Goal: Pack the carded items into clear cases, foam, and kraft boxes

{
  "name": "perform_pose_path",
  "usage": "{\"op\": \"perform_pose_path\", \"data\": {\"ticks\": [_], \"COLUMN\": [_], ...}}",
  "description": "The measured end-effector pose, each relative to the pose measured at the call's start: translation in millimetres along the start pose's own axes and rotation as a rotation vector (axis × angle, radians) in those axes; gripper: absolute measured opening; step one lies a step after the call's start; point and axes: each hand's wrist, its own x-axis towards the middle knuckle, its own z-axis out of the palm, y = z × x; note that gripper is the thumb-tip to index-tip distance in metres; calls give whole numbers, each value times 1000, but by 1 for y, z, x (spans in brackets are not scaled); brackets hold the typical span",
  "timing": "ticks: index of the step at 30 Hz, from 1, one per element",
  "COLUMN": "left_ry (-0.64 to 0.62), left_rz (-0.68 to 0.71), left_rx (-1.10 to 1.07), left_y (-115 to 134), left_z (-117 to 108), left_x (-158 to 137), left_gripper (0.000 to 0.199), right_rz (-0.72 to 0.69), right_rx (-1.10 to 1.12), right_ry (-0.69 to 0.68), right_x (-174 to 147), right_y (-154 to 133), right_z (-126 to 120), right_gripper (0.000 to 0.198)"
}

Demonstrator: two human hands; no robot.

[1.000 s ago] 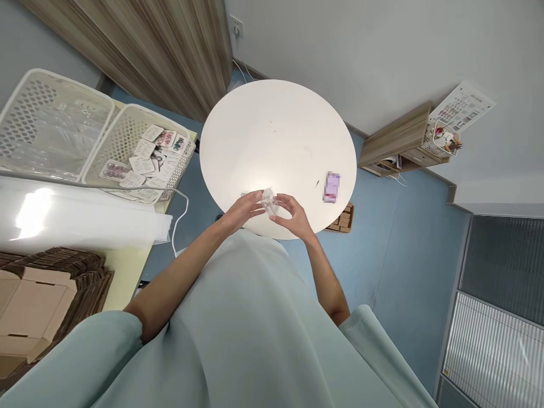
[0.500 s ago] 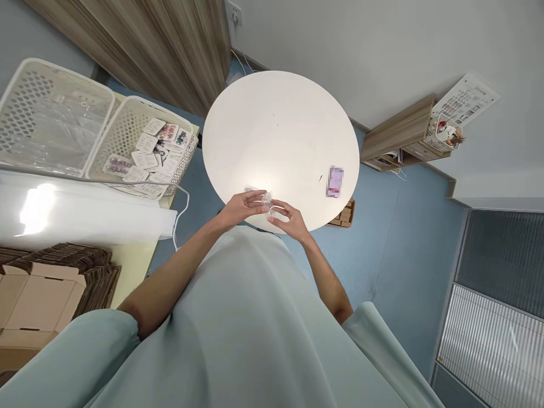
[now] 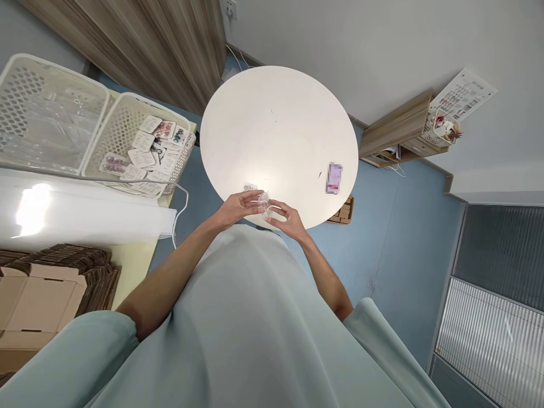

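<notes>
Between both hands, over the near edge of the round white table (image 3: pixel 280 130), is a small clear plastic case (image 3: pixel 264 203). My left hand (image 3: pixel 238 208) grips its left side with thumb and fingers. On the other side, my right hand (image 3: pixel 290 220) has its thumb and fingertips closed on the case. Whether anything lies inside the case is too small to tell. Just beyond my left fingers a small printed card (image 3: pixel 250 187) lies on the table, partly covered by the hand.
A blurred purple item (image 3: pixel 334 178) lies at the table's right. To the left are a white basket of printed packs (image 3: pixel 127 102), another basket with clear plastic (image 3: pixel 102 93), a white roll (image 3: pixel 97 207) and stacked flat cardboard boxes (image 3: pixel 42 297). A wooden cabinet (image 3: pixel 395 127) stands right.
The view has shifted slightly. The clear plastic case appears turned a little between my hands, and both hands keep hold of it.
</notes>
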Motion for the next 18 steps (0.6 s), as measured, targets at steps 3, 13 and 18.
{"op": "perform_pose_path", "data": {"ticks": [3, 13, 18], "left_ry": [10, -3, -55], "left_rz": [8, -21, -11], "left_rx": [17, 62, 46], "left_y": [-1, 2, 2], "left_z": [-1, 5, -1], "left_x": [-1, -5, -9], "left_gripper": [91, 91, 88], "right_rz": [4, 22, 29], "right_rx": [-16, 22, 85], "right_ry": [12, 46, 17], "right_x": [-2, -2, -5], "right_y": [1, 12, 11], "right_z": [3, 7, 3], "right_gripper": [68, 67, 67]}}
